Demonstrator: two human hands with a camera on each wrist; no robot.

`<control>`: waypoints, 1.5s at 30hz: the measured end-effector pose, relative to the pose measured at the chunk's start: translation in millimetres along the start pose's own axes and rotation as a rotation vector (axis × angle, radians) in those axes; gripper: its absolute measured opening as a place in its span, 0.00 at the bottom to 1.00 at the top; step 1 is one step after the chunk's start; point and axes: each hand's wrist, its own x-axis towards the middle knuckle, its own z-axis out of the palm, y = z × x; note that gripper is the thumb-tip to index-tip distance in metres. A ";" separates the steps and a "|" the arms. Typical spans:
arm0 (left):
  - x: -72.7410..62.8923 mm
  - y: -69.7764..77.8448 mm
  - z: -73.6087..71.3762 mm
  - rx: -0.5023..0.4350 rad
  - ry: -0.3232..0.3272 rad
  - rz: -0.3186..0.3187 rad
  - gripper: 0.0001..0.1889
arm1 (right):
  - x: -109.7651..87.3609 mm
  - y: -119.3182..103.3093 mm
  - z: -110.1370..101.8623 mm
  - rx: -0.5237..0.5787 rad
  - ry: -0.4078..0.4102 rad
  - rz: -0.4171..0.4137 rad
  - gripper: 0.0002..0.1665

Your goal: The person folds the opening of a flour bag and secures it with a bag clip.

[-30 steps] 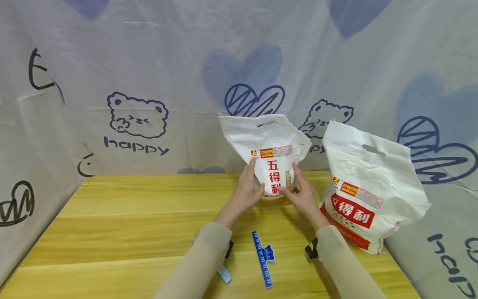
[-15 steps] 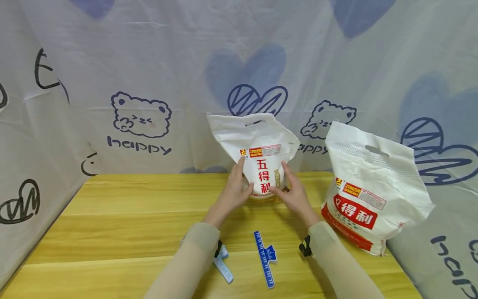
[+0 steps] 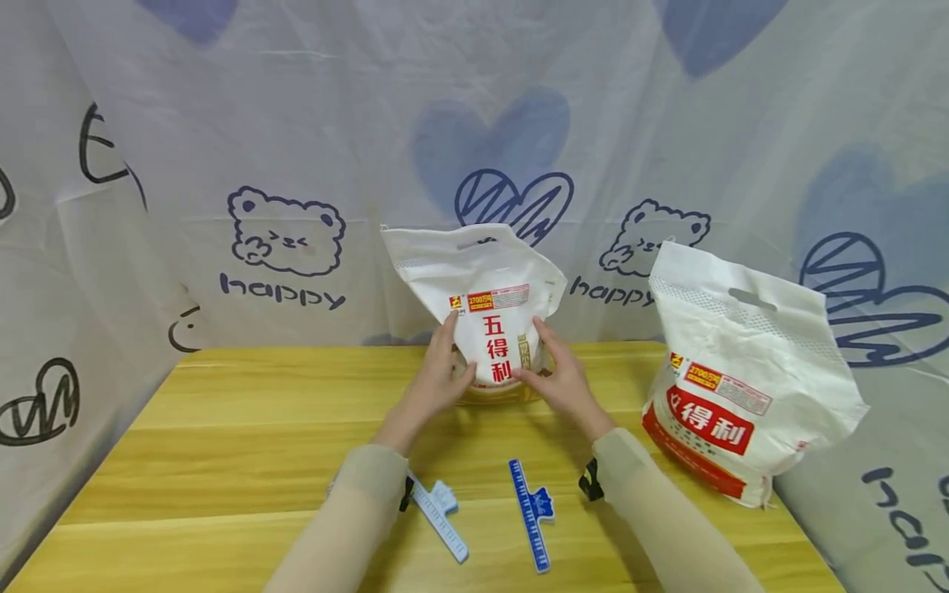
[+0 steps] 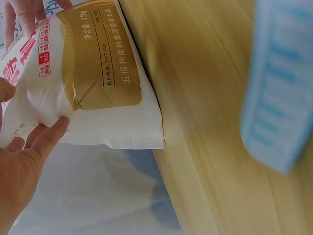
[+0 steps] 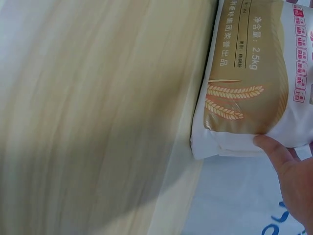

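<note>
A white flour bag (image 3: 493, 280) with red characters stands upright near the back of the table. My left hand (image 3: 430, 383) grips its left side, thumb on the front face. On the opposite side, my right hand (image 3: 563, 383) holds it the same way. The left wrist view shows the bag's gold panel (image 4: 105, 58), marked 2.5 kg, and its bottom edge along the tabletop. Wheat ears are printed on the panel (image 5: 244, 73) in the right wrist view, where my right thumb and fingers press the bag's side. The bag's back is hidden.
A larger flour bag (image 3: 722, 387) with a red label leans at the table's right edge. In front lie a dark blue ruler-shaped clip (image 3: 530, 515) and a light blue one (image 3: 442, 515), partly under my left forearm. A printed cloth (image 3: 356, 123) hangs behind the table.
Both hands have moved left with the flour bag between them. More of the light blue clip shows beside my left forearm. The larger bag and dark blue clip stay put.
</note>
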 end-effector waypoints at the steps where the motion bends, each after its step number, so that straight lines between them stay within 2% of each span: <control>1: -2.0 -2.1 -2.7 -0.008 -0.001 -0.010 0.49 | 0.7 -1.6 3.1 0.006 -0.005 -0.005 0.59; 9: -19.6 -15.4 -24.6 -0.044 -0.004 -0.089 0.51 | 3.9 -18.7 28.3 -0.046 -0.043 -0.005 0.58; 17: -32.2 -28.9 -50.1 -0.096 0.002 -0.164 0.51 | 10.4 -35.1 51.7 -0.075 -0.086 -0.046 0.59; 27: -50.6 -40.1 -85.5 -0.103 0.016 -0.214 0.51 | 18.3 -57.7 85.2 -0.077 -0.110 -0.098 0.58; 31: -57.2 -45.3 -100.7 -0.081 0.038 -0.206 0.52 | 21.9 -69.2 99.7 -0.068 -0.108 -0.119 0.57; 34: -60.4 -49.5 -111.4 -0.071 0.053 -0.198 0.52 | 25.5 -78.0 108.7 -0.061 -0.100 -0.123 0.57; 45: -76.2 -57.4 -144.8 -0.039 0.084 -0.246 0.52 | 34.3 -103.6 141.9 -0.066 -0.130 -0.098 0.57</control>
